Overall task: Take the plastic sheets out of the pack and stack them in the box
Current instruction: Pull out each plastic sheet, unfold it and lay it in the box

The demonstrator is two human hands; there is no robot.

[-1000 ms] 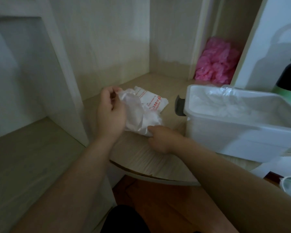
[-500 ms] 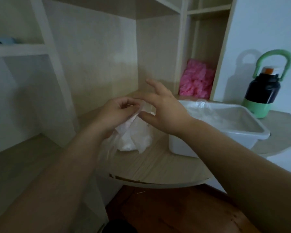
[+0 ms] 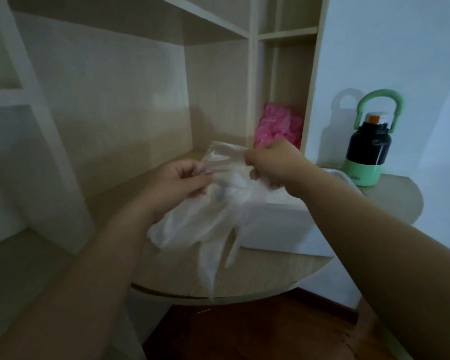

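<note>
Both hands are up above a rounded pale-wood tabletop [image 3: 270,278]. The left hand [image 3: 177,183] and the right hand [image 3: 273,162] each pinch the top edge of a thin plastic sheet [image 3: 213,222], which hangs in front of the white box [image 3: 278,224]. A dark bottle [image 3: 369,152] with a green handle stands at the tabletop's far right, by the white wall [image 3: 387,48]. A pink bundle [image 3: 278,126] sits in a narrow shelf compartment. The floor [image 3: 244,333] is dark wood.

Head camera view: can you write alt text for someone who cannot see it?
The left hand and right hand pinch a thin see-through plastic sheet that hangs above a round wooden table, in front of a white box. A dark bottle with a green handle stands at the right; a pink bundle sits in a shelf nook behind.
</note>
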